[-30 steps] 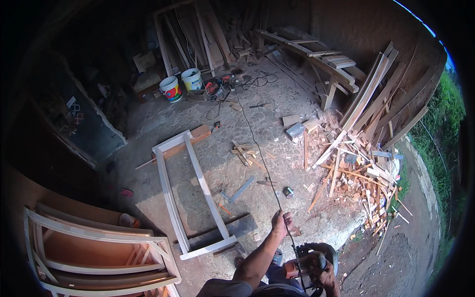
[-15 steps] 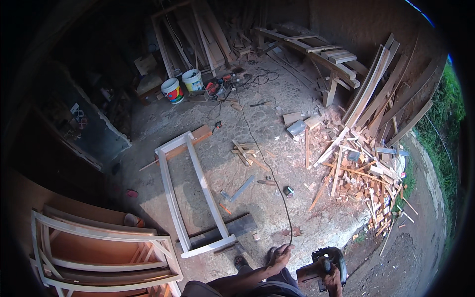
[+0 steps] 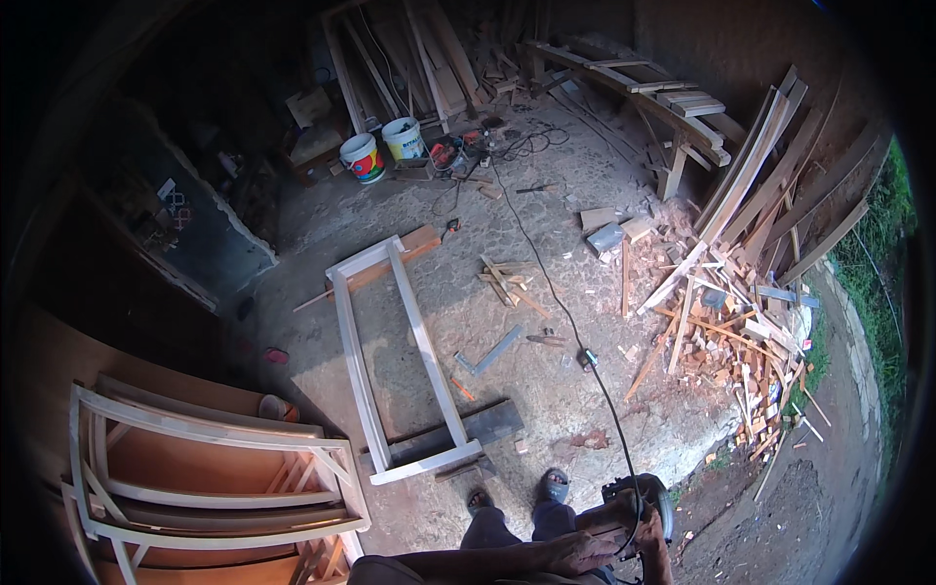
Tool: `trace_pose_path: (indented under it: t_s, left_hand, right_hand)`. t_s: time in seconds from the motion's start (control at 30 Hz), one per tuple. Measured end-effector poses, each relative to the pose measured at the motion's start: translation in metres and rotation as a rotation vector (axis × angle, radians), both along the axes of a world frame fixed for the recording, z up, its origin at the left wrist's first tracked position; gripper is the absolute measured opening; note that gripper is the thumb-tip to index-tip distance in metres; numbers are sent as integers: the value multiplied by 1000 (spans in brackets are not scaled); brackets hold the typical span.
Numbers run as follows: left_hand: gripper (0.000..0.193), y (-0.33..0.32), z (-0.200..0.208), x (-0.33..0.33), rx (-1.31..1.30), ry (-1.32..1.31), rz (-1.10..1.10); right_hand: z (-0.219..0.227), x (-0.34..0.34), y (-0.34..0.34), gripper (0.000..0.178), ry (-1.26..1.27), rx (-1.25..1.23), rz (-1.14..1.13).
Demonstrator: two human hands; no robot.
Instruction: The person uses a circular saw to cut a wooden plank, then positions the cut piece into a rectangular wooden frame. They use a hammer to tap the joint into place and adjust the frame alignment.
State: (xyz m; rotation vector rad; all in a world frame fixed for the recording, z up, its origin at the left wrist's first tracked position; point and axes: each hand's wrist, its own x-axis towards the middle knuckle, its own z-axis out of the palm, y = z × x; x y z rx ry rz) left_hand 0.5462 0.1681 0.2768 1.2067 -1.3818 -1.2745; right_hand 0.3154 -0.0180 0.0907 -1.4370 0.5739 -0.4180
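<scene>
My right hand (image 3: 651,542) grips a dark circular saw (image 3: 661,502) by its handle, low at the right of my body. Across my front reaches my left hand (image 3: 585,552), close beside the saw; its fingers are partly lost in shadow, so I cannot tell whether they close on anything. A black power cord (image 3: 609,402) runs over the floor and up past the saw between my hands. Left of my feet, a pale rectangular wooden frame (image 3: 425,336) lies flat, with a dark board (image 3: 495,421) under its near end.
A metal square (image 3: 499,349) and pliers (image 3: 546,340) lie on the floor. Scrap wood (image 3: 721,356) is heaped at the right, near leaning planks. More frames (image 3: 214,502) stand at the lower left. Buckets (image 3: 362,159) and a workbench (image 3: 634,93) are farther back.
My left hand has moved right, from holding the cord out before me to beside the saw. The cord has shifted right with it. The saw has come slightly nearer my body's middle.
</scene>
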Motion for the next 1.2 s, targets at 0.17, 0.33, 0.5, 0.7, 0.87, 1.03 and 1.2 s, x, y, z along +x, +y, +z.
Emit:
trace_pose_path:
  t_s: [0.17, 0.33, 0.5, 0.7, 0.87, 1.03, 1.2]
  left_hand:
    - [41, 63, 28, 28, 97, -27, -378]
    - [34, 186, 19, 61, 39, 227, 149]
    - [18, 325, -64, 106, 260, 548, 901]
    - [16, 436, -213, 165, 596, 646, 1358]
    - [76, 490, -365, 183, 659, 176, 1353]
    - [43, 536, -531, 214, 618, 419, 1195]
    - [45, 534, -575, 234, 911, -577, 607]
  right_hand:
    - [12, 26, 41, 43, 137, 121, -62]
    - [71, 64, 103, 38, 533, -148, -25]
    - [97, 121, 216, 43, 390, 26, -174]
    - [92, 195, 296, 54, 347, 254, -132]
    - [7, 251, 348, 50, 451, 336, -75]
    - [-121, 284, 392, 42, 584, -46, 78]
    - [-223, 302, 415, 46, 609, -186, 209]
